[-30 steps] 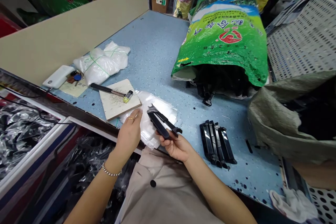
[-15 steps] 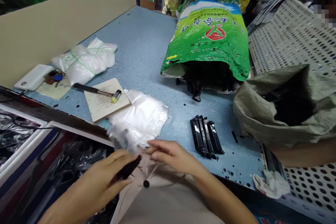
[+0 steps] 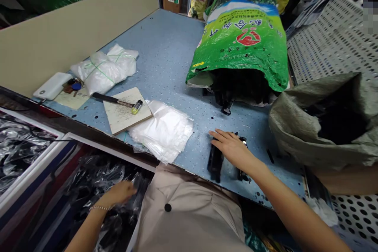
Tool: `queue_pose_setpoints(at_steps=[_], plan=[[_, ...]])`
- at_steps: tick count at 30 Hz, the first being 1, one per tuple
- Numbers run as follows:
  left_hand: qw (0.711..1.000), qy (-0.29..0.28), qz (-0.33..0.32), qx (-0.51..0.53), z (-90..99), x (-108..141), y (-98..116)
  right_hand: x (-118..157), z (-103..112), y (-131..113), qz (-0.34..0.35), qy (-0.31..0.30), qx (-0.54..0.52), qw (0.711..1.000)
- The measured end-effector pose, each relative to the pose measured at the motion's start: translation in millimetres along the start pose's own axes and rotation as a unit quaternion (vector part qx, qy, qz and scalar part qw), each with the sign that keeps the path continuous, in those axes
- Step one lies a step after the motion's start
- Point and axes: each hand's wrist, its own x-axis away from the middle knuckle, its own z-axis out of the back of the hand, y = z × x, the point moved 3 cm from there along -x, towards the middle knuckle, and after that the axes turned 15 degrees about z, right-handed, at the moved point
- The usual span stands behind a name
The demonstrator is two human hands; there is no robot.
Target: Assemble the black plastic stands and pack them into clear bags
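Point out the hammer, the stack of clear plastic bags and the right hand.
hammer [image 3: 108,99], head view, on its black handle
stack of clear plastic bags [image 3: 161,132], head view, on the middle of the top bag
right hand [image 3: 233,147], head view, on the back of the hand

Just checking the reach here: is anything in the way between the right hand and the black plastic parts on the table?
Nothing visible stands in the way. The right hand rests directly on the black plastic parts, and the green sack lies beyond them, clear of the hand.
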Motion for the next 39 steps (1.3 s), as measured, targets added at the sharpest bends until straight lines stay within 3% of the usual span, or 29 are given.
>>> queue_pose_setpoints(at_steps=[1, 3, 4, 6, 8, 10, 12, 14, 16, 18, 20, 22, 25, 27, 29, 33, 36, 39], plan=[[0.999, -0.001, -0.025, 0.022, 12.7, 0, 20, -4, 4, -1, 0.015, -0.008, -0.009, 1.000], [0.983, 0.035, -0.147, 0.101, 38.5, 5, 72, -8, 11, -1, 0.023, -0.023, -0.034, 0.999], [0.968, 0.088, -0.200, 0.127, 50.0, 8, 99, -8, 15, 1, 0.016, -0.027, -0.049, 0.998], [0.923, 0.248, -0.266, 0.128, 66.0, 12, 146, -2, 21, 4, -0.007, -0.024, -0.083, 0.996], [0.892, 0.350, -0.278, 0.066, 70.3, 8, 179, 8, 24, 8, -0.037, -0.011, -0.121, 0.992], [0.891, 0.369, -0.262, 0.041, 72.6, -4, 193, 18, 23, 11, -0.081, 0.008, -0.174, 0.981], [0.906, 0.332, -0.244, 0.100, 79.7, -16, 189, 25, 18, 10, -0.136, 0.039, -0.253, 0.957], [0.913, 0.261, -0.229, 0.212, 90.0, -25, 178, 23, 6, 6, -0.184, 0.092, -0.363, 0.909], [0.910, 0.163, -0.212, 0.319, 98.0, -30, 166, 12, -7, -2, -0.216, 0.160, -0.496, 0.826], [0.898, 0.082, -0.194, 0.387, 101.9, -32, 159, -6, -19, -11, -0.230, 0.216, -0.622, 0.717], [0.881, 0.057, -0.179, 0.434, 103.5, -31, 155, -27, -25, -20, -0.225, 0.247, -0.712, 0.617], [0.861, 0.058, -0.173, 0.474, 102.7, -30, 154, -49, -24, -28, -0.205, 0.259, -0.768, 0.549], [0.850, 0.040, -0.184, 0.492, 97.5, -27, 157, -83, -17, -39, -0.170, 0.265, -0.820, 0.477], [0.855, 0.036, -0.202, 0.477, 94.4, -24, 160, -105, -17, -45, -0.159, 0.261, -0.839, 0.450], [0.852, 0.055, -0.217, 0.473, 94.7, -21, 159, -123, -21, -48, -0.166, 0.262, -0.839, 0.446], [0.819, 0.187, -0.244, 0.484, 106.3, -10, 140, -135, -31, -39, -0.228, 0.307, -0.808, 0.448], [0.835, 0.324, -0.306, 0.322, 112.8, 1, 131, -121, -29, -34, -0.251, 0.339, -0.783, 0.457], [0.852, 0.389, -0.319, 0.144, 111.1, 3, 135, -99, -20, -44, -0.208, 0.305, -0.812, 0.451]])
